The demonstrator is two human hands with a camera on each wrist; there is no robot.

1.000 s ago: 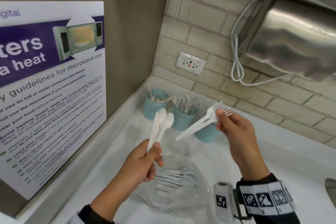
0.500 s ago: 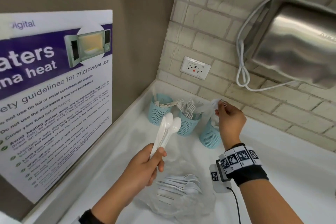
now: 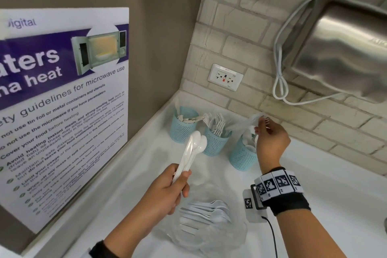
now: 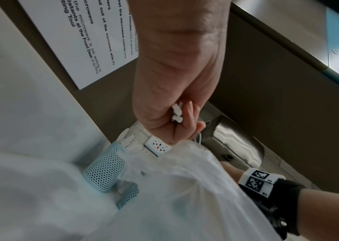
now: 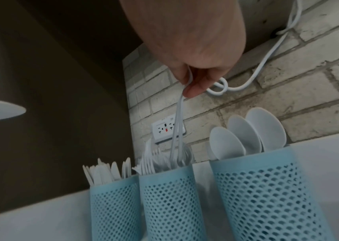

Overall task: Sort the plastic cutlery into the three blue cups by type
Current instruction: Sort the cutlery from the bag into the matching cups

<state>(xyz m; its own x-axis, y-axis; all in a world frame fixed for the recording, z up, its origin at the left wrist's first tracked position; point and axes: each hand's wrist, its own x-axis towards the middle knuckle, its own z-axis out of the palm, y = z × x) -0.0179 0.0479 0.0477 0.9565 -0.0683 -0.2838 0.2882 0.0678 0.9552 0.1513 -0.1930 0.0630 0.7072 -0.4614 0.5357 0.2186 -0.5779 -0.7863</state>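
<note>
Three blue mesh cups stand in the counter corner: the left cup [image 3: 182, 132] holds knives, the middle cup [image 3: 215, 144] forks, the right cup [image 3: 240, 158] spoons. My right hand [image 3: 260, 126] pinches the top ends of white forks [image 5: 177, 117], and their lower ends reach into the middle cup [image 5: 168, 195]. My left hand [image 3: 182, 176] grips a few white spoons [image 3: 194, 148] by the handles, bowls up, in front of the cups. In the left wrist view the handle ends [image 4: 176, 114] stick out of my fist.
A clear plastic bag [image 3: 230, 234] with several more pieces of cutlery lies on the white counter [image 3: 335, 195] below my hands. A poster [image 3: 62, 111] leans on the left wall. An outlet [image 3: 225, 77], a white cable and a steel dispenser [image 3: 345, 52] are on the brick wall.
My right hand has carried the forks from mid-air back over the cups and lowered them into the middle cup. My left hand has stayed in place with the spoons.
</note>
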